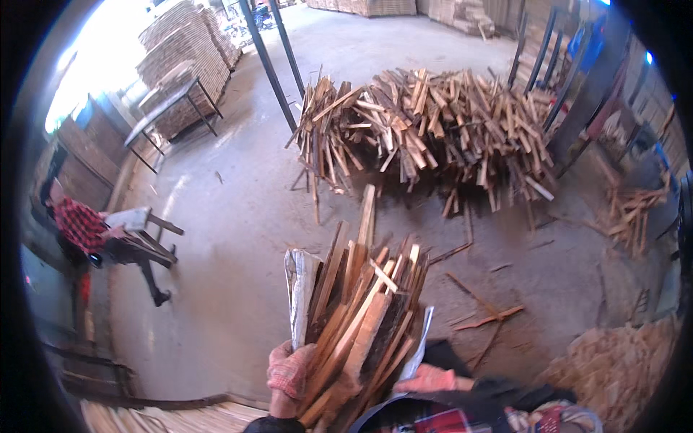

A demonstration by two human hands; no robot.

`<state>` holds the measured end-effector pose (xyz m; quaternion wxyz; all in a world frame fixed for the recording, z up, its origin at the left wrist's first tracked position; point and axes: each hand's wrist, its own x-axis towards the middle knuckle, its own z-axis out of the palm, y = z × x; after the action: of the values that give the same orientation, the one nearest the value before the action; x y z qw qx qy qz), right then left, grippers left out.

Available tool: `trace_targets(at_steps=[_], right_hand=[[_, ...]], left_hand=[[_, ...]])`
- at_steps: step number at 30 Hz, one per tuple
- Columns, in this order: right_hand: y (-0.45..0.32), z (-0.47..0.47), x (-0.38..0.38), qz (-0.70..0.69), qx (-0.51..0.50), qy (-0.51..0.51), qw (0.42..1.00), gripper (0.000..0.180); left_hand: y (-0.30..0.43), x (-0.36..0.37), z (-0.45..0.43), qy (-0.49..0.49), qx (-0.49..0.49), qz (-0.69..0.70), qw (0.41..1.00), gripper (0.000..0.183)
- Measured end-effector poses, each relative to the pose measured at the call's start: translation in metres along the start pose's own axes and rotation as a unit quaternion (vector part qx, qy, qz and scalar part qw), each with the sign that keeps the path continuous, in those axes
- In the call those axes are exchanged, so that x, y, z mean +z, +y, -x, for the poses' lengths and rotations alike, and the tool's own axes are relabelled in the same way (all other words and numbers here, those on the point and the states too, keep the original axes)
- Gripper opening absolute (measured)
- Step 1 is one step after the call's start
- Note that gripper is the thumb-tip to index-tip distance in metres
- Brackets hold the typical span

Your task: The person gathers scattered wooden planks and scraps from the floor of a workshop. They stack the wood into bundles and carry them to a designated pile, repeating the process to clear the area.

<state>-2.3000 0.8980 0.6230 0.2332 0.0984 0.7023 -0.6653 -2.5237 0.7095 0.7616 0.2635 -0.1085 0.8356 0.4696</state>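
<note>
A bundle of rough wood strips point(352, 325) stands upright against my body, partly wrapped in a white sheet or sack point(300, 287) whose edges show on both sides. My left hand point(291, 368), in a pink knit glove, is closed on the sheet's left edge beside the strips. My right hand point(427, 379), in a similar glove, lies against the sheet's right side; its fingers are partly hidden, and whether they grip is not plain. One short pale strip point(383, 275) lies crosswise on top of the bundle. The bundle's lower end is out of view.
Ahead is a large heap of wood strips point(433, 119) by metal posts point(270, 65). Loose sticks point(490, 316) lie on the concrete floor. A person in a checked shirt point(81, 224) sits at left near a metal-legged table point(162, 108) and stacked boards point(184, 65). Wood scraps point(612, 368) lie at lower right.
</note>
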Motion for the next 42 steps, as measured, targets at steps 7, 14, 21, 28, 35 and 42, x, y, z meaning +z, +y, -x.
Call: trace_targets(at_steps=[7,14,21,28,35,42], right_hand=[[-0.06,-0.088,-0.109,0.266,-0.028,-0.096,0.959,0.037],[-0.12,-0.189,-0.234,-0.024,0.074,-0.043,0.996,0.039],[-0.158,-0.244,-0.362,0.05,-0.103,0.087,0.99,0.037],[-0.225,-0.288,-0.548,-0.169,-0.192,0.131,0.958,0.041],[-0.356,-0.295,-0.721,-0.168,-0.13,0.193,0.958,0.045],[-0.423,-0.373,-0.859,-0.093,-0.138,0.283,0.945,0.034]], left_hand=[[0.069,0.011,-0.06,0.132,-0.027,0.011,0.991,0.057],[0.183,0.069,-0.168,0.136,0.026,0.01,0.99,0.049],[0.321,0.122,-0.264,0.003,0.086,0.069,0.994,0.032],[0.462,0.219,-0.374,0.053,0.311,-0.051,0.948,0.027],[0.603,0.306,-0.485,-0.045,0.212,0.193,0.957,0.041],[0.661,0.398,-0.643,-0.052,0.336,0.136,0.931,0.039]])
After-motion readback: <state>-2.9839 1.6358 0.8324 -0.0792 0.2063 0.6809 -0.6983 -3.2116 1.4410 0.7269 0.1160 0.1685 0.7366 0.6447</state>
